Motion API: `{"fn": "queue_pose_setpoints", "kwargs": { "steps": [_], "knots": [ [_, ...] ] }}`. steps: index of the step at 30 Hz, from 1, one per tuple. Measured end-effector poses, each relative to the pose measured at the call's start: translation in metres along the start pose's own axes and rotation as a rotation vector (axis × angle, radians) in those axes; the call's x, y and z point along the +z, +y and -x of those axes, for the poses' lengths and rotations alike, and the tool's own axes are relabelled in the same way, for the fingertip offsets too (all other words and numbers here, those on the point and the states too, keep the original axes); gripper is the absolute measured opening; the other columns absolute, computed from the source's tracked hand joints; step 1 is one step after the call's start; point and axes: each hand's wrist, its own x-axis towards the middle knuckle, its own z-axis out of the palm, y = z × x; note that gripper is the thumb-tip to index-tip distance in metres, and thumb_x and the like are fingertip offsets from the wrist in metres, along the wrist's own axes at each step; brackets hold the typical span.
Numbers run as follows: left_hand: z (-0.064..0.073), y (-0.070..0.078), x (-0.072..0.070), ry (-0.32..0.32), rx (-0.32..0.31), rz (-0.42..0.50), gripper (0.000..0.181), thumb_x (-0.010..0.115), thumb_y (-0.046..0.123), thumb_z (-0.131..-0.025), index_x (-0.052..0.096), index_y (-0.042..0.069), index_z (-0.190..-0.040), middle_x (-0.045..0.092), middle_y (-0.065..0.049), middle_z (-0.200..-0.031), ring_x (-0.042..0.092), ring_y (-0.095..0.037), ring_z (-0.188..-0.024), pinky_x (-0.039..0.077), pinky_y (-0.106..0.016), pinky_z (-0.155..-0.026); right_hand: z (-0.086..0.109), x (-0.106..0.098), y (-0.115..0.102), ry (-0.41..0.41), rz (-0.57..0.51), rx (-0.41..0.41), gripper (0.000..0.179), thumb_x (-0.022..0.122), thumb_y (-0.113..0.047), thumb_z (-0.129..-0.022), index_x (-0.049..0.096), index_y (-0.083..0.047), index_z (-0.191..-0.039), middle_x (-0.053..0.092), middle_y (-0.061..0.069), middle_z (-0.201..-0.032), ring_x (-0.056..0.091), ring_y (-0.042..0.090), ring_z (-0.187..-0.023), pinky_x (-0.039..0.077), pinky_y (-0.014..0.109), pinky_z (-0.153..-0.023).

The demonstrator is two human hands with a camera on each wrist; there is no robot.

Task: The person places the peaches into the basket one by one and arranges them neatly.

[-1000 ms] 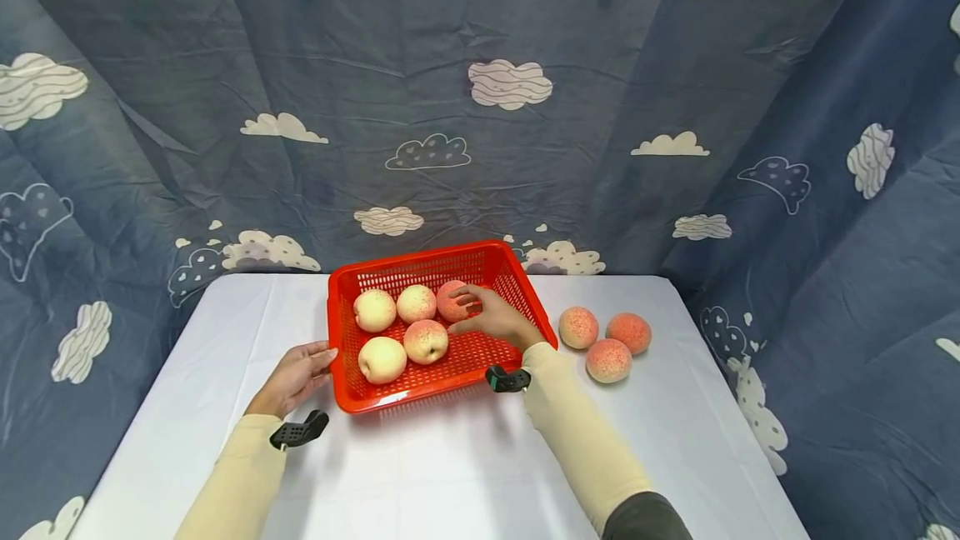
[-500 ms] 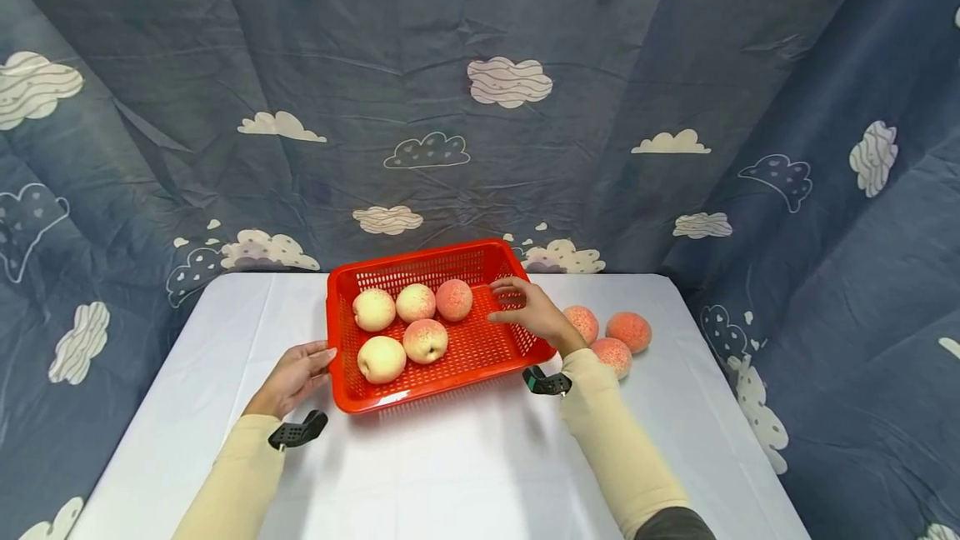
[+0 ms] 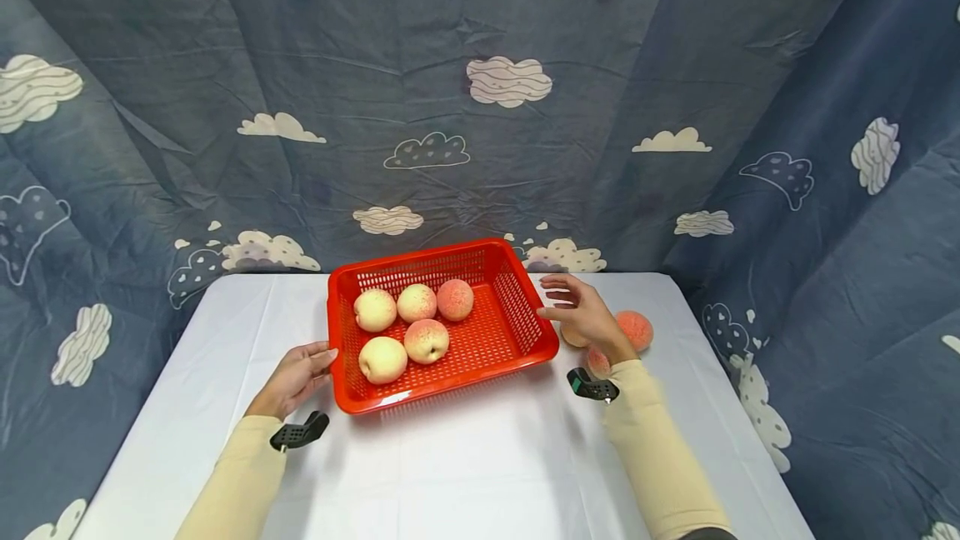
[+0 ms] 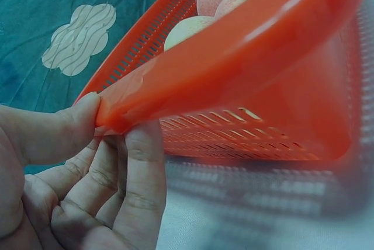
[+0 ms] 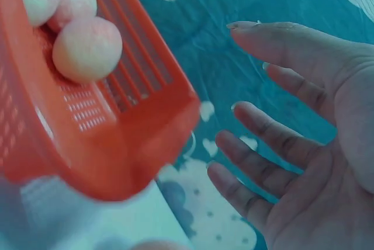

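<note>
My left hand pinches the left rim of a red plastic basket. In the left wrist view the thumb lies on the rim and the fingers are under it. Several peaches sit in the basket's left and middle part, among them a pale peach in front and a redder peach at the back. Just right of the basket hovers my right hand, its fingers spread and holding nothing. Below it, peaches lie on the table, partly hidden by the hand; one orange-red peach shows beyond it.
The basket and loose peaches rest on a white-covered table. A dark blue curtain with a cloud pattern hangs behind the table and along both sides.
My right hand has moved right, from beside the red peach inside the basket, out past the right rim to above the loose peaches. The left hand stays at the rim.
</note>
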Motion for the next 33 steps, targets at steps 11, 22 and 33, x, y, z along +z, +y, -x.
{"fn": "queue_pose_setpoints", "kwargs": {
  "steps": [11,22,33],
  "knots": [
    [0.000,-0.001,0.000,-0.002,-0.002,-0.001,0.045,0.053,0.011,-0.100,0.036,-0.012,-0.135,0.064,0.006,-0.086,0.057,-0.006,-0.077,0.051,-0.020,-0.068,0.025,-0.033,0.022,0.138,0.032,0.078,0.053,0.068,-0.004,-0.089,0.045,0.000,-0.137,0.044,0.024,-0.139,0.044,0.042,-0.126,0.036,0.052,-0.104],
    [-0.003,-0.001,-0.001,0.006,-0.006,-0.007,0.044,0.054,0.011,-0.099,0.038,-0.011,-0.133,0.064,0.006,-0.085,0.056,-0.006,-0.074,0.050,-0.020,-0.065,0.050,-0.061,0.050,0.255,0.075,0.199,0.057,0.071,-0.005,-0.086,0.046,-0.002,-0.137,0.046,0.020,-0.138,0.044,0.034,-0.127,0.041,0.036,-0.101],
    [-0.004,-0.001,-0.001,0.022,-0.018,-0.015,0.047,0.053,0.013,-0.099,0.036,-0.011,-0.136,0.064,0.006,-0.086,0.057,-0.006,-0.076,0.050,-0.020,-0.066,0.062,-0.063,0.083,0.242,0.057,0.210,0.058,0.073,-0.012,-0.087,0.046,0.001,-0.136,0.049,0.024,-0.135,0.048,0.036,-0.123,0.044,0.015,-0.089]
  ]
}}
